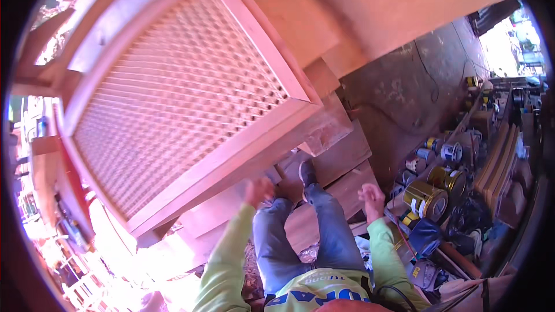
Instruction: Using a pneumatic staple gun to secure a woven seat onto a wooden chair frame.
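Observation:
A large wooden frame (277,107) filled with a woven lattice panel (179,92) stands tilted in front of me, taking up the upper left. My left hand (260,190) is just off the frame's lower edge, above my knee; motion smears its fingers, and I cannot see whether it touches the wood. Out to the right, my right hand (371,196) is raised beside my thigh with its fingers curled in, and nothing shows in it. Wooden boards (341,188) lie under and around my feet.
Broad wooden sheets (404,11) fill the top right. Along the right side, paint cans (426,197), a black plastic bag (471,214) and stacked wood strips (496,167) crowd together. A cable (425,60) runs across the dark floor (393,86).

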Tool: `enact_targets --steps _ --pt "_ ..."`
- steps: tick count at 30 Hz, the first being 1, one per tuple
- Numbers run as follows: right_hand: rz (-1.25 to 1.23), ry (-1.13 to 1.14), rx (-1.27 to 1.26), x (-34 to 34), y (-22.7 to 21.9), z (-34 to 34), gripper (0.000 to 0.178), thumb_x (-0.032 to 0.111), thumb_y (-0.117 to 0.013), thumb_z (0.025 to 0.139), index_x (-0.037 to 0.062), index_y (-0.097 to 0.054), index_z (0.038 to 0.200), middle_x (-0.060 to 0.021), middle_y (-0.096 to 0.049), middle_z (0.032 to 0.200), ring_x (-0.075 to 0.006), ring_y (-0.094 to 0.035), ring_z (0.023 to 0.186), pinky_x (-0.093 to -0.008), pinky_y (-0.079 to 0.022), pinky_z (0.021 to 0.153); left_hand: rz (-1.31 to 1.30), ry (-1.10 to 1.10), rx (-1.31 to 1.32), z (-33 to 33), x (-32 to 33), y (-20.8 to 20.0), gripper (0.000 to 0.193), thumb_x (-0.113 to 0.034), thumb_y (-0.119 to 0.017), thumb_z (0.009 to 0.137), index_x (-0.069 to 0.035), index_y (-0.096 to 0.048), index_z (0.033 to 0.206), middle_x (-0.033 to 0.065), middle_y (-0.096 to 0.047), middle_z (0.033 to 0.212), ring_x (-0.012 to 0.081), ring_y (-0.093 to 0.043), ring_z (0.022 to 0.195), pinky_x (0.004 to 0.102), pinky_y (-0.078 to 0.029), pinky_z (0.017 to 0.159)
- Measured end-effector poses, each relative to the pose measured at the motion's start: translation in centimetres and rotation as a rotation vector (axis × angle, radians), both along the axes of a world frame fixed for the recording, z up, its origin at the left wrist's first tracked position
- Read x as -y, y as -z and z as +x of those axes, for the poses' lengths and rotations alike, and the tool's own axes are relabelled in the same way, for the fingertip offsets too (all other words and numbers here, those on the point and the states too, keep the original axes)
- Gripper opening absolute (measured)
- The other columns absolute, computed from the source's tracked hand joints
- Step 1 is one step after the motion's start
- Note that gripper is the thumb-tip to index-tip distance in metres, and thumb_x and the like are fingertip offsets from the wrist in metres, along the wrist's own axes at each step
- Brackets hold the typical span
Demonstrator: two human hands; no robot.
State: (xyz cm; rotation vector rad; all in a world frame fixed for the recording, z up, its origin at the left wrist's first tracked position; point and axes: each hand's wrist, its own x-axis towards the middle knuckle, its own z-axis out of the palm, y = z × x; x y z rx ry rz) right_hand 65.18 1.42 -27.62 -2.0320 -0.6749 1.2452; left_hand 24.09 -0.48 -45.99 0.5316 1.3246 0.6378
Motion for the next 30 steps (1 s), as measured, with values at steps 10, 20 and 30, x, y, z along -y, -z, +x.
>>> enact_targets --steps 10,20,30 --pt "0.622 -0.343 -0.089 -19.4 -19.3 -18.2 0.029 0.022 -0.064 0.105 -0.0002 -0.062 0.125 -0.0061 -0.068 0.111 -0.0140 -0.067 0.101 -0.0286 -0.053 0.091 0.942 0.060 -1.103 -2.6 -9.6 -46.2 0.036 -0.008 -0.073 0.086 -0.007 -0.068 0.122 0.0163 -0.063 0.115 0.0360 -0.061 0.103 0.0464 -0.052 0.084" --pt "0.104 -0.730 -0.465 -30.6 -21.1 -22.8 0.041 0.027 -0.072 0.099 -0.0034 -0.063 0.126 -0.0109 -0.069 0.115 -0.0148 -0.067 0.100 -0.0314 -0.060 0.082 0.902 0.175 -1.398 -5.5 -15.4 -41.9 0.059 -0.022 -0.076 0.083 -0.014 -0.059 0.139 0.0114 -0.055 0.133 0.0357 -0.051 0.123 0.0511 -0.041 0.102" --pt "-0.086 -0.934 -0.653 -33.8 -21.9 -22.7 0.041 0.025 -0.072 0.098 -0.0035 -0.063 0.126 -0.0104 -0.070 0.117 -0.0182 -0.069 0.103 -0.0354 -0.061 0.088 0.881 0.072 -1.363 -4.9 -16.0 -42.4 0.049 -0.024 -0.076 0.084 -0.016 -0.064 0.130 0.0068 -0.060 0.124 0.0333 -0.055 0.115 0.0494 -0.043 0.098"
